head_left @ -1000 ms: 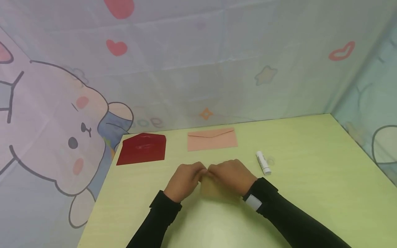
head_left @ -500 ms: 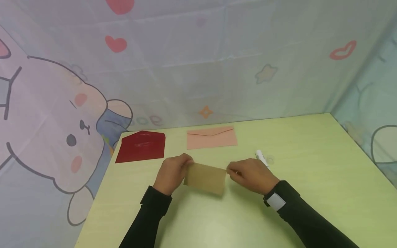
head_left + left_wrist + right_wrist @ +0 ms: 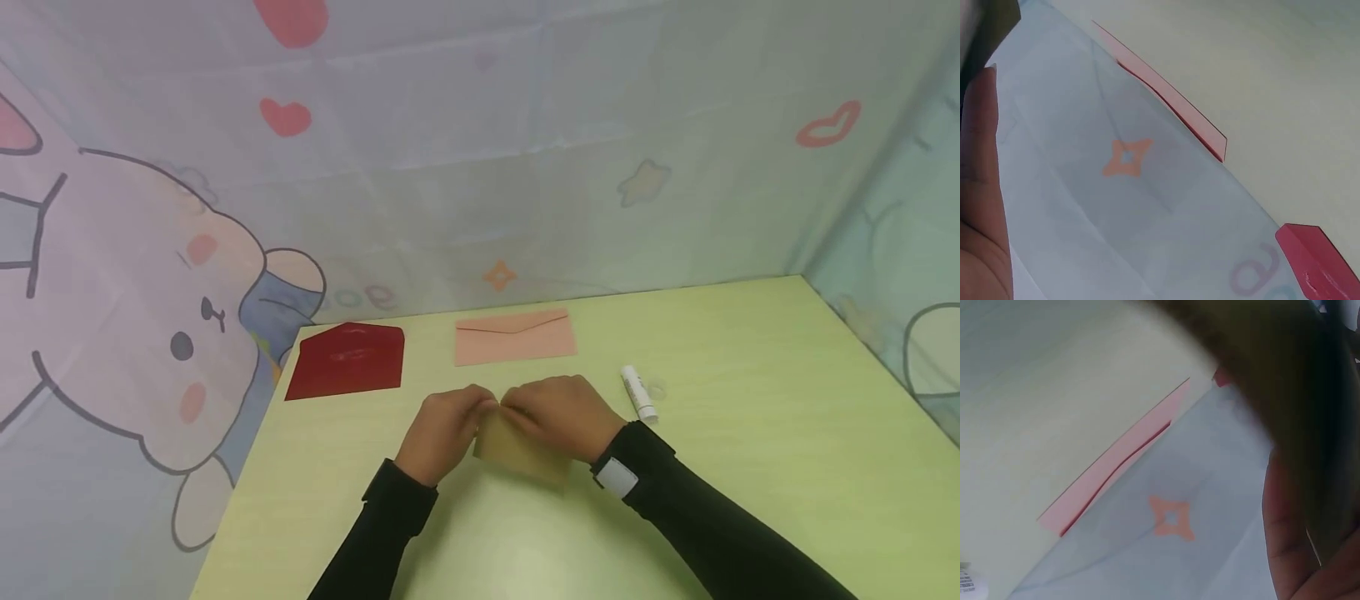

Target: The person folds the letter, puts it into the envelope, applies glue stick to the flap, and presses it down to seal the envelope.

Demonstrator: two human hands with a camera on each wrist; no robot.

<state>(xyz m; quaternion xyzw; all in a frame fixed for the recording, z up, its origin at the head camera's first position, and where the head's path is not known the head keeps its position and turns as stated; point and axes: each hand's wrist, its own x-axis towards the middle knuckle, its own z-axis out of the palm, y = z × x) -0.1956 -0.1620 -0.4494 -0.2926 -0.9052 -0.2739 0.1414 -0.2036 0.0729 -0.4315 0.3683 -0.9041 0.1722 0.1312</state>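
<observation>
A small brown envelope (image 3: 521, 454) is held just above the table, hanging slightly tilted below both hands. My left hand (image 3: 444, 435) pinches its upper edge between thumb and fingers. Close beside it, my right hand (image 3: 568, 418) pinches the same edge, the fingertips of both hands nearly meeting. In the right wrist view the brown envelope (image 3: 1260, 369) looms large and blurred, hiding part of the fingers. Only a corner of the envelope (image 3: 1007, 22) and one finger (image 3: 982, 137) show at the side of the left wrist view.
On the pale yellow table (image 3: 750, 400), a pink envelope (image 3: 517, 343) lies flap down at the back. A red envelope (image 3: 348, 362) with its flap raised lies at back left. Right of the hands lies a white glue stick (image 3: 639, 393) beside a small clear round cap (image 3: 657, 389).
Half a second ago my hands were apart at opposite ends of the envelope's upper edge. They have come back together near its upper left part, about as they were one second ago.
</observation>
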